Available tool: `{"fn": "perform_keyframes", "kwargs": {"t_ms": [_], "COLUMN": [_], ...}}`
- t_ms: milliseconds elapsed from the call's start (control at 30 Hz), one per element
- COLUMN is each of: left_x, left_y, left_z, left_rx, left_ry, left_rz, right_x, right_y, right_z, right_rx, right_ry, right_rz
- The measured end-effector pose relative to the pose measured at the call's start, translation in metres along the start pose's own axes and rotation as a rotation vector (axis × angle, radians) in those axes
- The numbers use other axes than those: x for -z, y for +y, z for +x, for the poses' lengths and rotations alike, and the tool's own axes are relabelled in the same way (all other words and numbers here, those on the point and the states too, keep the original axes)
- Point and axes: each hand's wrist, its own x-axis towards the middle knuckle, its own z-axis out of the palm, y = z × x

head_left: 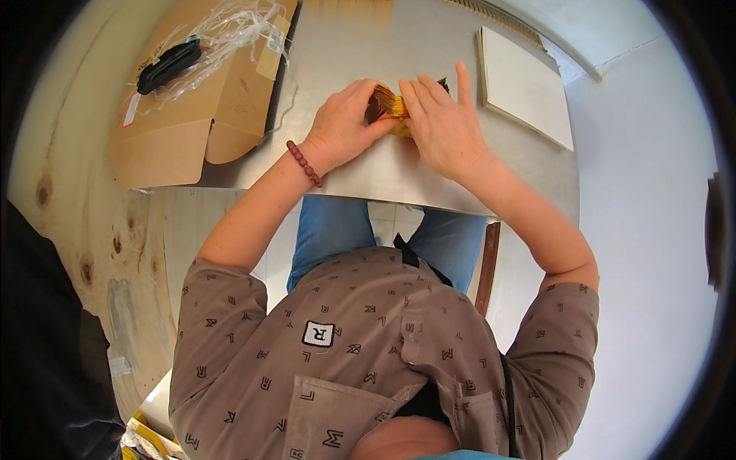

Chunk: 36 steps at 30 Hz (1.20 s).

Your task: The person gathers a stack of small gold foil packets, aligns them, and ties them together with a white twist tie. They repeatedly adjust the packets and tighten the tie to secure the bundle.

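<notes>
A thick bundle of thin gold-coloured sheets (389, 104) is held between both hands, just above the metal table (345, 161). My left hand (343, 123) is closed on the bundle's left end, thumb along the near side. Across its right part lies my right hand (443, 126), fingers pressed over the top and the little finger raised. The sheets fan apart near the left fingers. A small dark end pokes out beyond the right fingers; what it belongs to is mostly hidden by that hand.
On the left, a cardboard box (238, 107) carries a tangle of clear plastic strips (245, 34) and a black object (170, 65). A stack of white sheets (525, 84) lies at the table's right. The table's near edge runs in front of my legs.
</notes>
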Motion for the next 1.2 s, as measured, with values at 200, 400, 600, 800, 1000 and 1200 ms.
{"fn": "perform_keyframes", "kwargs": {"t_ms": [200, 400, 600, 800, 1000, 1200], "left_x": [0.003, 0.001, -0.002, -0.002, -0.002, -0.002], "left_y": [-0.003, -0.003, -0.003, -0.004, -0.003, -0.001], "left_z": [0.001, 0.002, 0.0, -0.001, 0.001, -0.001], "left_rx": [0.037, 0.044, 0.019, 0.026, 0.035, -0.015], "left_ry": [-0.077, -0.042, -0.017, -0.014, -0.003, 0.024], "left_rz": [0.011, -0.016, 0.02, -0.006, 0.002, 0.047], "right_x": [0.001, -0.001, 0.001, -0.004, -0.007, -0.003], "right_y": [0.002, 0.005, 0.005, 0.006, 0.007, 0.013], "right_z": [0.001, 0.002, 0.003, 0.001, 0.002, 0.001], "right_rx": [0.03, 0.029, 0.032, 0.04, 0.037, 0.056], "right_ry": [-0.037, -0.023, -0.068, 0.032, -0.001, -0.088], "right_rz": [-0.028, 0.028, 0.03, 0.06, 0.003, 0.059]}}
